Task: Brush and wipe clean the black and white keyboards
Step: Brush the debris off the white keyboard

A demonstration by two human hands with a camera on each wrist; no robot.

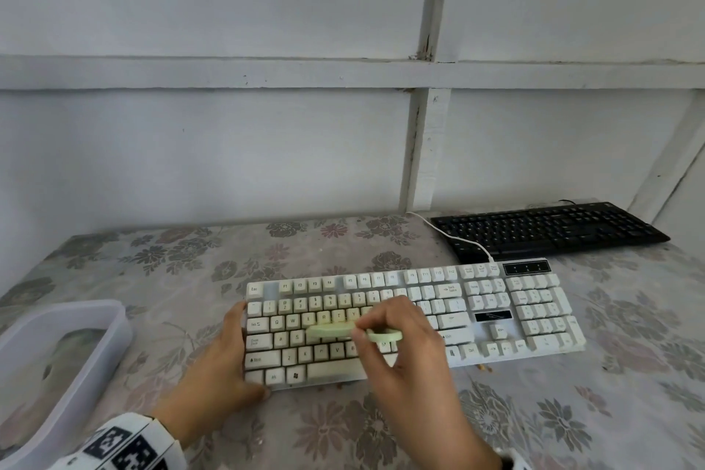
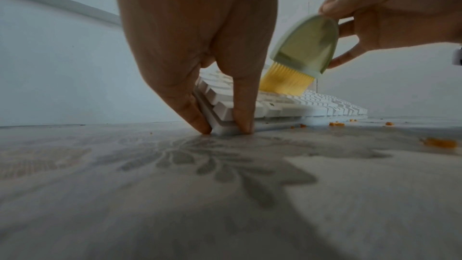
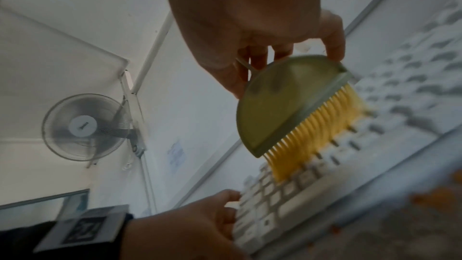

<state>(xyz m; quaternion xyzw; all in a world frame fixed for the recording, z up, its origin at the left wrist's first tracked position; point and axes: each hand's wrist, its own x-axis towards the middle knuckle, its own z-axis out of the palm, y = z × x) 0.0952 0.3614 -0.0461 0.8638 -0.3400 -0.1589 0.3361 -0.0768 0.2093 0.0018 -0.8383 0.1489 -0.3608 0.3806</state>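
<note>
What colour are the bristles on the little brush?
Yellow. The bristles show best in the right wrist view, under the brush's pale green head.

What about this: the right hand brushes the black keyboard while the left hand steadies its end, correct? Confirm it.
Not quite. The head view shows the right hand working the brush on the white keyboard, whose end the left hand steadies. The black keyboard lies untouched behind.

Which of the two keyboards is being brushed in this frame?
The white keyboard, nearest the person: the right hand holds the green brush on its keys. The black keyboard lies untouched behind it.
</note>
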